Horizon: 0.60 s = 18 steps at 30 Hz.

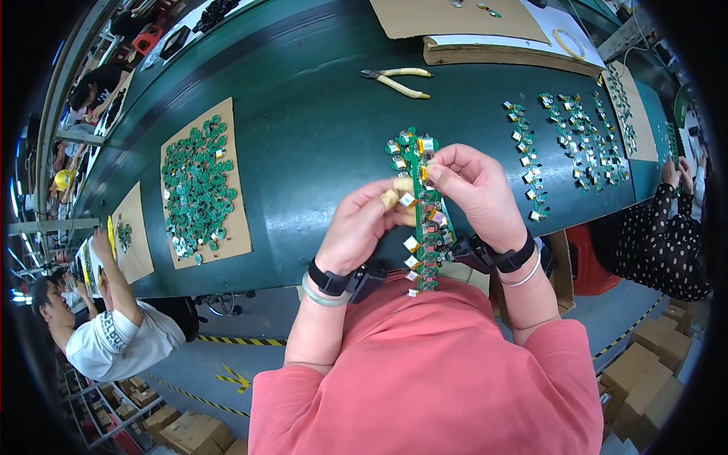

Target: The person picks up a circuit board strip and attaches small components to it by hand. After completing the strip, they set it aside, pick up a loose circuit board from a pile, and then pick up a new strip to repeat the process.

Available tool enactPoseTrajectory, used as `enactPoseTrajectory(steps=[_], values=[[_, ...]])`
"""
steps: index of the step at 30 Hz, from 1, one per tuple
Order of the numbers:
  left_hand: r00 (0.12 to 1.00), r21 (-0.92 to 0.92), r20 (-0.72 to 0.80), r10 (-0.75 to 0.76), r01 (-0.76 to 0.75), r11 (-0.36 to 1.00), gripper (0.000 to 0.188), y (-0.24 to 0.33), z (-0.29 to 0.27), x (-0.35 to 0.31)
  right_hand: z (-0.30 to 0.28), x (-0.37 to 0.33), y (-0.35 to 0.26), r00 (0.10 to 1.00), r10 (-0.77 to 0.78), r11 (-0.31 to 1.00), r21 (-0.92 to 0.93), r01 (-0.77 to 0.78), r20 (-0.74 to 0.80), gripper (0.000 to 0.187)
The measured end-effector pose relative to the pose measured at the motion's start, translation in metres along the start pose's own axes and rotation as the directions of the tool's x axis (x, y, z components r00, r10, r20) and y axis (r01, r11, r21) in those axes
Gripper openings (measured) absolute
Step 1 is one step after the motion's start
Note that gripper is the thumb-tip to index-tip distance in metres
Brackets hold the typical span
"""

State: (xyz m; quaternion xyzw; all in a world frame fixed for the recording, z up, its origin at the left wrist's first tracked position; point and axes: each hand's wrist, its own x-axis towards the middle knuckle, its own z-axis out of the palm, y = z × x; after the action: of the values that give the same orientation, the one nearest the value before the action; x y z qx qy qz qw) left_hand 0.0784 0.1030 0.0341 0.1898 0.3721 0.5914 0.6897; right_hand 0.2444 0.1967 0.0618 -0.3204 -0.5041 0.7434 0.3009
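Note:
A long green circuit board strip (430, 254) with small silver-white parts and orange tabs stands out over the table edge in front of my chest. My left hand (362, 224), with pale yellow finger cots on some fingertips, is closed on the strip's left side. My right hand (481, 193) pinches the strip's right side near its upper part, thumb against an orange tab. Part of the strip is hidden behind my fingers. Beyond the strip lie cutting pliers (398, 80) with pale yellow handles, jaws pointing left.
On the green table (303, 136), a cardboard sheet (241, 227) at left bears a heap of small round green boards. Several more board strips (580, 144) lie at right. Cardboard stacks (485, 53) stand at the back. Co-workers sit at left (125, 334) and right (660, 235).

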Motion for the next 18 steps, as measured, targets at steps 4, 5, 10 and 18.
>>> enactPoseTrajectory(steps=[4,5,10,18], values=[[0.998,0.071,-0.035,0.042,-0.040,0.997,0.025,-0.010,0.003,-0.006,0.001,0.002,0.001,1.000,-0.015,1.000,0.002,0.015,0.002,0.009],[0.994,0.127,-0.057,0.096,-0.088,0.988,0.024,-0.011,0.005,-0.006,0.002,0.003,0.002,1.000,-0.017,1.000,-0.004,0.017,0.006,0.010],[0.968,0.185,-0.180,0.177,-0.143,0.972,0.021,-0.009,0.009,-0.003,0.006,-0.007,0.018,0.974,-0.203,0.969,-0.165,0.185,-0.099,0.014],[0.950,0.271,-0.219,0.221,-0.158,0.950,0.021,-0.006,0.013,-0.002,0.002,-0.012,0.016,0.811,-0.544,0.511,-0.681,0.524,0.215,0.023]])
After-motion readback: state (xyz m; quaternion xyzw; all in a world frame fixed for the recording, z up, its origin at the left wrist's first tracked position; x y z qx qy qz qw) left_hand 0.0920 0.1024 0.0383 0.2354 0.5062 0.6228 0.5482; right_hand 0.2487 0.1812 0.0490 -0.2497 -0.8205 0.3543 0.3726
